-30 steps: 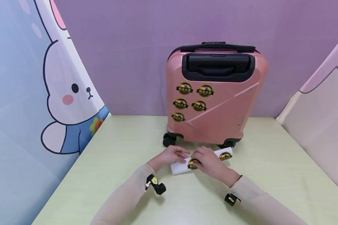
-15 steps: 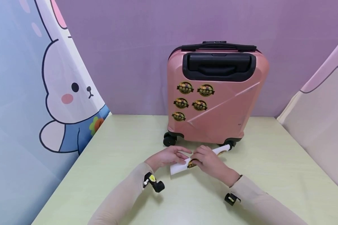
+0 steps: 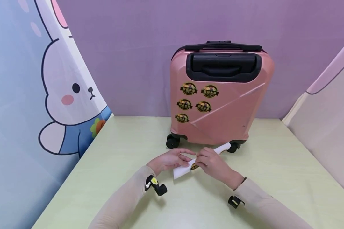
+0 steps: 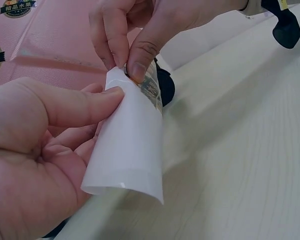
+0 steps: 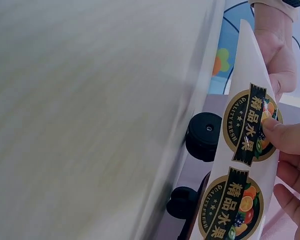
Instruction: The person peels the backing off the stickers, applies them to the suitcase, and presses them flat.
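A curved white sticker sheet (image 3: 180,172) is held by both hands close over the table, in front of a pink suitcase (image 3: 226,117). My left hand (image 3: 170,161) pinches it between thumb and fingers near its left end. At the sheet's upper edge, the thumb and fingertips of my right hand (image 3: 216,165) pinch at a round fruit-label sticker (image 5: 252,125). A second such sticker (image 5: 230,207) shows lower on the sheet in the right wrist view. Seen from the left wrist, the bare white end of the sheet (image 4: 127,145) curls downward.
Several matching stickers (image 3: 188,89) are stuck on the suitcase's left side. The suitcase stands upright on black wheels (image 3: 172,141) on the pale table (image 3: 117,152). Behind it hangs a purple backdrop (image 3: 126,57), with a rabbit-printed cloth (image 3: 58,111) at the left.
The sheet's right end has tipped up and back, bending so its stickers show less in the head view. Both hands have stayed nearly in place, still on the sheet.
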### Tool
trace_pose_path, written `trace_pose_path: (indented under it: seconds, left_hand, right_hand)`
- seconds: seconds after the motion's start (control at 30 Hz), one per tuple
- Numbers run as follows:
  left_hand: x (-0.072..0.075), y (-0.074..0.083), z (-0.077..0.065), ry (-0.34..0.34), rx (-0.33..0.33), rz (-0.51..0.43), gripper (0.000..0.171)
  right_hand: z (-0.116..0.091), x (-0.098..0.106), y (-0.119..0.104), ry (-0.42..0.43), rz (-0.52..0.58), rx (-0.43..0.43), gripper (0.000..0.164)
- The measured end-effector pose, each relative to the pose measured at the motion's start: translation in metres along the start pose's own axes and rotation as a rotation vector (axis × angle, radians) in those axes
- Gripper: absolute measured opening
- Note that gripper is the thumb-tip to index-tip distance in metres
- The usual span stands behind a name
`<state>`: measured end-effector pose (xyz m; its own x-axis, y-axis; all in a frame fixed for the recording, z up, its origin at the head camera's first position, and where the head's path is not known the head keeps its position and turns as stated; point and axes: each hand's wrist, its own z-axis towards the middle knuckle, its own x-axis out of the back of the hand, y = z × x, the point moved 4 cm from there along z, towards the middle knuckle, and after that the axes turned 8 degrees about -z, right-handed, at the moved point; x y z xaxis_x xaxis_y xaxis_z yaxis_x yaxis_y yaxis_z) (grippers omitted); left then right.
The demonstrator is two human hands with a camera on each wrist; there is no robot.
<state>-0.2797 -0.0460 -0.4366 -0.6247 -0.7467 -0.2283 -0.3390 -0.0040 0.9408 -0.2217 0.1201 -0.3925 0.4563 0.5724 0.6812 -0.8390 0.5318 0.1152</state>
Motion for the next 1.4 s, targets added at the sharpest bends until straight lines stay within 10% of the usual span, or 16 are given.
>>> trace_pose_path:
  seconds: [0.63,1.4]
  left_hand:
    - [0.008,0.006,-0.001,0.093,-0.048,0.156,0.022]
    - [0.011,0.01,-0.002,0.14,-0.038,0.379,0.03]
  right_hand:
    - [0.005,-0.001,0.002,-0.372,0.158,-0.115,0.016]
    - [0.017,0.003,0.01,-0.535,0.33,-0.231,0.02]
